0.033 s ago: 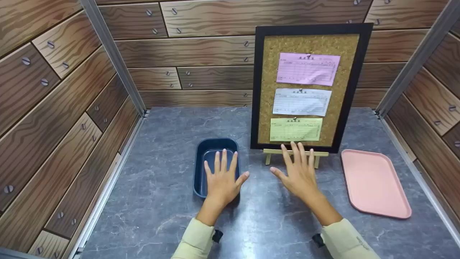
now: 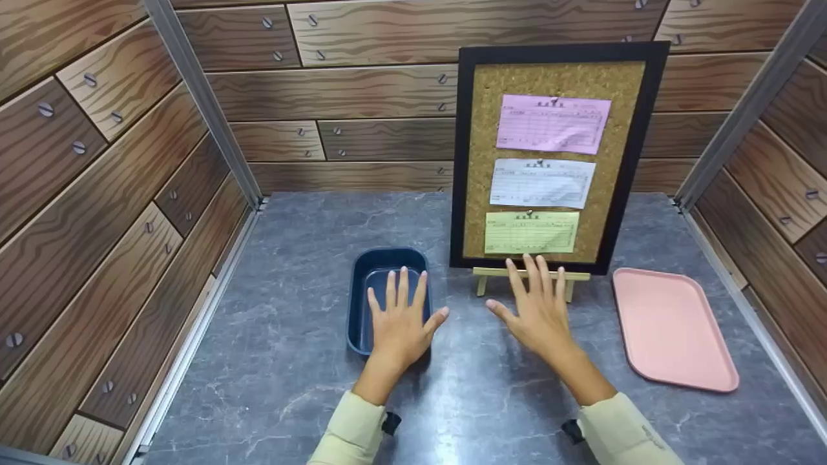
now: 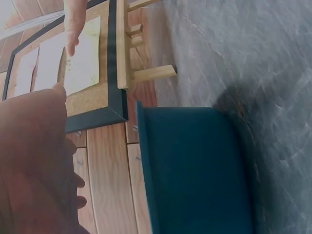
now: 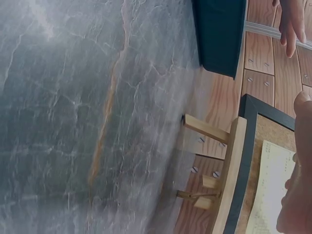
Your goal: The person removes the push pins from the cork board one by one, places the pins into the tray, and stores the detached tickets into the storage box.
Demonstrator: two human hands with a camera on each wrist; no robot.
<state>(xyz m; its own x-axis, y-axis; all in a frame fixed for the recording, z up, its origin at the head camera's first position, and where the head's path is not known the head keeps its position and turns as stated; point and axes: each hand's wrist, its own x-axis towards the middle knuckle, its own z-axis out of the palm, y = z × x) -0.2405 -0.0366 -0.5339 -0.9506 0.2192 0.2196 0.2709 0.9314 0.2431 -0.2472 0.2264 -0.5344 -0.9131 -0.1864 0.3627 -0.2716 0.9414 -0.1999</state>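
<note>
We see the left hand hovering palm down over the dark blue box, its fingers spread and straight, the thumb reaching out past the box's right rim; the left wrist view shows this hand above the level of that rim; we see the right hand just in front of the bottom edge of the black-framed cork board, its fingers spread too; whether it touches the board, we cannot tell; the board rests on a small wooden stand, and on it, one above another, hang a pink slip, a white slip and a yellow-green slip, each with a pin at its top edge; right of the board, apart from both hands, a pink tray lies flat on the grey marbled surface; we see pale sleeves on both arms and wood-patterned walls at the back and sides
</note>
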